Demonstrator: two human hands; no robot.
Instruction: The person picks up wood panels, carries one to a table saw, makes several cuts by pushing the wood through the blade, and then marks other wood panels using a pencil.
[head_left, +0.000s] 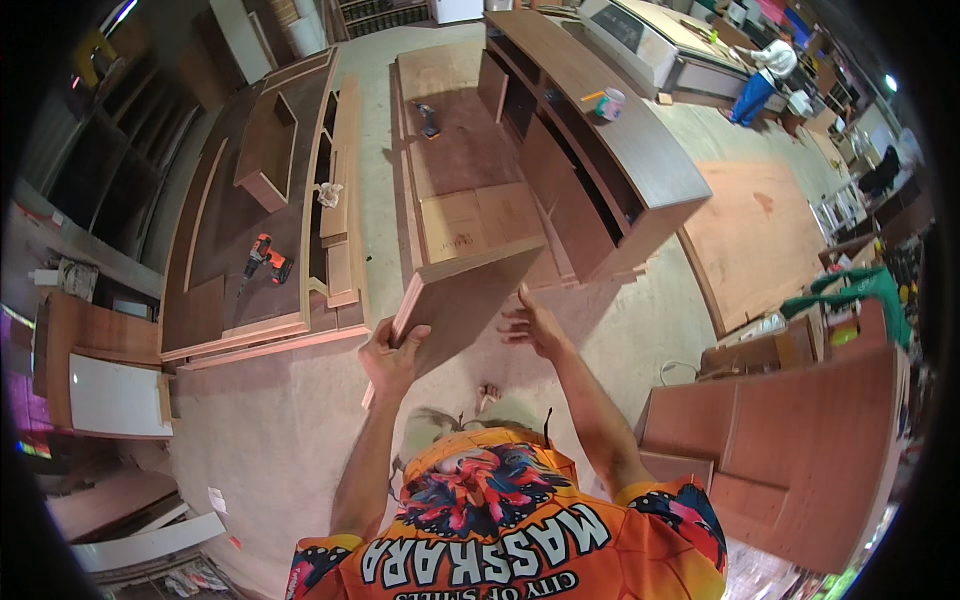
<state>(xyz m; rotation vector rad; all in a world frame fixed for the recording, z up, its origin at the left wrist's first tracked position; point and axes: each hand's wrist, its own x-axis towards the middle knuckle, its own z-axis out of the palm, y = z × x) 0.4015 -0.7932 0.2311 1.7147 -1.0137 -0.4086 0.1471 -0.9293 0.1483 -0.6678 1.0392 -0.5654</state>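
A thick brown wooden panel point(465, 305) with a paler edge hangs tilted in front of me. My left hand point(393, 358) grips its near left edge, thumb over the brown face and fingers round the far side. Just off the panel's right edge is my right hand point(533, 325), its fingers spread and nothing in them. Beyond the panel, a long wooden cabinet point(640, 150) with open bays and doors stands on the right. Brown and pale boards point(480, 215) lie beside it, partly hidden by the panel.
On the left, stacked boards bear an orange-and-black cordless drill point(265, 262) and a wooden drawer box point(268, 150). Another drill point(428, 120) lies on the middle boards. A tub point(610, 104) sits on the cabinet. Large panels point(800, 450) stand at right. A person point(765, 75) works far right.
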